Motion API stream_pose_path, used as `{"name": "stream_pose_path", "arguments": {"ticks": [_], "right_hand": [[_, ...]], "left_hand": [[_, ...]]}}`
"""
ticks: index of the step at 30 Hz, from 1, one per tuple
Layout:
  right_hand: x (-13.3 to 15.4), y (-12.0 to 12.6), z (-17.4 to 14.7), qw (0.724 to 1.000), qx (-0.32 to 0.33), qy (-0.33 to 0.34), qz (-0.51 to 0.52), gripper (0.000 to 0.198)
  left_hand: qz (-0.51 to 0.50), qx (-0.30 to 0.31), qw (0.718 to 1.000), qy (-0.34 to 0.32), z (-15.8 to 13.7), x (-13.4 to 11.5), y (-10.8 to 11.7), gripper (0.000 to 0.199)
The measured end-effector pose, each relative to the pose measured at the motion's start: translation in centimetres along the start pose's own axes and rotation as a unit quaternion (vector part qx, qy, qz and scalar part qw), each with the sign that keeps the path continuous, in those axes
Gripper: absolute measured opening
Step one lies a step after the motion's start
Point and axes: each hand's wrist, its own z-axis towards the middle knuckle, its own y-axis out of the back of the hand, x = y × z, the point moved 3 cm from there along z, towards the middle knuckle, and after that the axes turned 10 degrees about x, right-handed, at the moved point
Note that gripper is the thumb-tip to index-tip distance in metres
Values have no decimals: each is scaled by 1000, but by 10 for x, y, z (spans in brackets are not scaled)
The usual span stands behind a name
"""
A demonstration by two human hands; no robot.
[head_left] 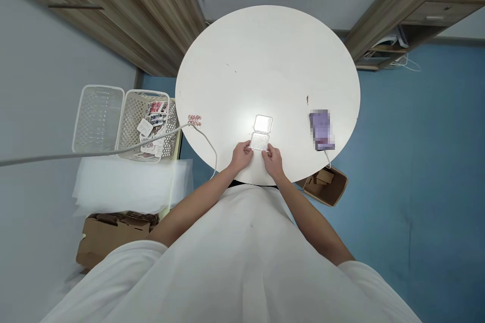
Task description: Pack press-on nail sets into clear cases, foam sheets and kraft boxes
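Note:
A small clear plastic case (260,142) lies on the white round table (269,50), its lid (262,124) swung back away from me. My left hand (241,155) pinches the near left corner of the case between thumb and fingers. On the opposite side my right hand (273,160) grips the near right corner in the same way. Nothing that I can make out lies inside the case. Left of it, near the table's edge, is a card of small reddish-brown round items (194,120).
A pale cable (206,139) crosses the table's left edge. A pixelated purple object (321,128) sits at the right. Beside the table at left stands a white basket (131,111) of small packs, with its lid open. A cardboard box (337,193) is on the floor at right.

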Motion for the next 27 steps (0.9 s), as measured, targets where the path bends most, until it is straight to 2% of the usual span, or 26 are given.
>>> {"name": "stream_pose_path", "arguments": {"ticks": [6,12,15,18,20,22,25,27], "right_hand": [[-8,-2,0,1000,15,1,18,53],[-9,-3,0,1000,16,-5,18,58],[-4,0,-3,1000,-13,0,-12,63],[12,1,-4,995,-65,35,-64,64],[28,-4,-2,990,-79,69,-92,59],[46,-18,5,986,-66,100,-117,53],[69,-54,25,981,-7,117,-156,48],[78,-84,42,975,42,111,-186,47]], "left_hand": [[-34,-20,999,8,-4,5,-2,45],[-49,-11,999,11,-4,4,-3,42],[-58,7,998,22,-3,4,0,45],[-65,36,997,35,-3,7,10,48],[-60,45,997,26,-3,9,25,45],[-48,26,999,2,-2,14,49,41],[-20,-44,999,-20,1,27,102,40],[8,-97,995,-11,5,38,141,42]]}}
